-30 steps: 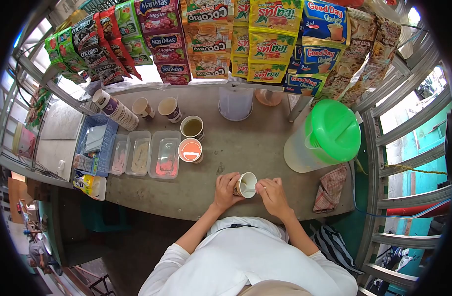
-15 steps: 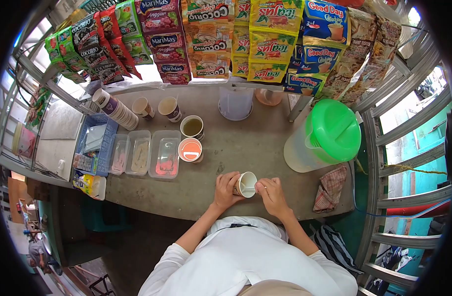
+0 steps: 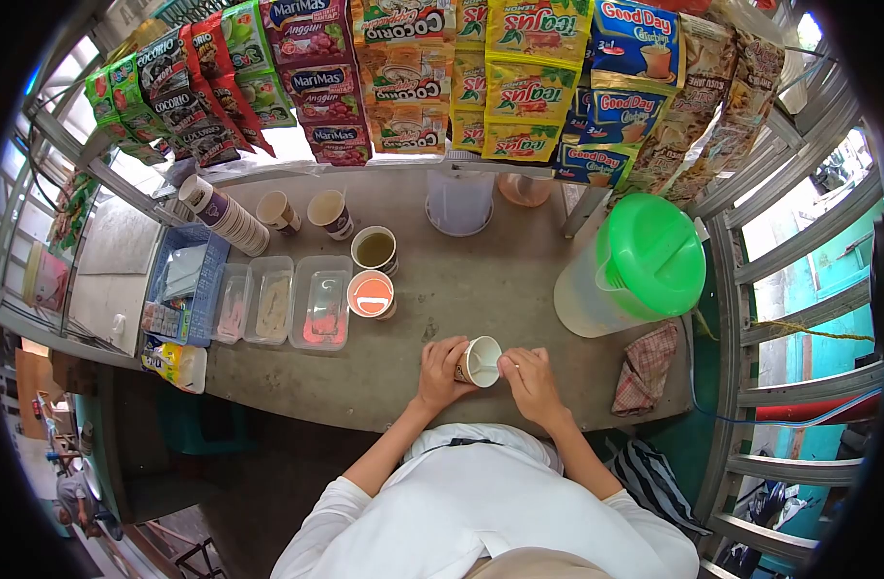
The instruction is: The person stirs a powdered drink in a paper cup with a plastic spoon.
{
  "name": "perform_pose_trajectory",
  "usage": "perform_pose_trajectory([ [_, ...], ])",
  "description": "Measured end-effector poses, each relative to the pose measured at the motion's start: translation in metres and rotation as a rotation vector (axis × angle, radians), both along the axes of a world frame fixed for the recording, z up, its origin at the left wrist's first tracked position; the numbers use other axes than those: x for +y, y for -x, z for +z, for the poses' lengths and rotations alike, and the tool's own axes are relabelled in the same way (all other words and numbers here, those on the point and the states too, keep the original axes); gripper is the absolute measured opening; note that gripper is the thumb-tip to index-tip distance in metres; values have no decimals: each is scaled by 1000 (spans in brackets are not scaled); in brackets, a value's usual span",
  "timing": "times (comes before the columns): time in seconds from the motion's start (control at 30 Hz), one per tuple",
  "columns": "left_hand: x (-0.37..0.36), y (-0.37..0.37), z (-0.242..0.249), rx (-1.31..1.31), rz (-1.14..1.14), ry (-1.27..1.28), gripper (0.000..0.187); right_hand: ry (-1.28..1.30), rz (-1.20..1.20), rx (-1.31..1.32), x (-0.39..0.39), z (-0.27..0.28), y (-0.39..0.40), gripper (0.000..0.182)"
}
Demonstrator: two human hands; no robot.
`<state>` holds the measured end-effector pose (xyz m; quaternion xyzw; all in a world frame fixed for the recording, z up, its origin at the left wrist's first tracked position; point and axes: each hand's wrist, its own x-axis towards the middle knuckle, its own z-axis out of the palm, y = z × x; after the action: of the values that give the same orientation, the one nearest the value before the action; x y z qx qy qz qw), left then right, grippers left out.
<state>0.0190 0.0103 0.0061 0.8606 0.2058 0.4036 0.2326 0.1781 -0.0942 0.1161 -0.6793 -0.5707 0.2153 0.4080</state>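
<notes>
My left hand (image 3: 444, 374) is wrapped around a paper cup (image 3: 473, 355) near the table's front edge, with the cup's mouth tilted toward the right. My right hand (image 3: 531, 378) is closed at the cup's rim, pinching the handle of a pale spoon (image 3: 489, 366) whose other end reaches inside the cup. The cup's contents look whitish and I cannot make them out. Ahead and to the left stand a cup with an orange-red drink (image 3: 372, 293) and a cup with a yellowish-green drink (image 3: 374, 250).
Plastic tubs (image 3: 319, 304) with pink and pale powder sit at left, by a blue basket (image 3: 189, 289) and stacked cups (image 3: 225, 217). A green-lidded jug (image 3: 635, 265) and a checked cloth (image 3: 645, 369) are at right. Drink sachets (image 3: 524, 82) hang along the back.
The spoon has shifted slightly inside the cup, and less of it shows. Both hands stay in nearly the same place, still holding the cup and the spoon.
</notes>
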Motion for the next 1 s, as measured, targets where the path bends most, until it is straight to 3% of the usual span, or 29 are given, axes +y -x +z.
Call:
perform_pose_trajectory([
  [0.1, 1, 0, 0, 2, -1, -3, 90, 8, 4, 96, -1, -3, -1, 28],
  [0.2, 0, 0, 0, 0, -2, -6, 90, 11, -6, -20, 1, 1, 0, 29],
  [0.6, 0, 0, -1, 9, 2, -1, 89, 10, -6, -24, 0, 0, -1, 28],
  [1.0, 0, 0, -1, -18, 33, -15, 94, 30, 143, 49, -3, 10, -6, 20],
])
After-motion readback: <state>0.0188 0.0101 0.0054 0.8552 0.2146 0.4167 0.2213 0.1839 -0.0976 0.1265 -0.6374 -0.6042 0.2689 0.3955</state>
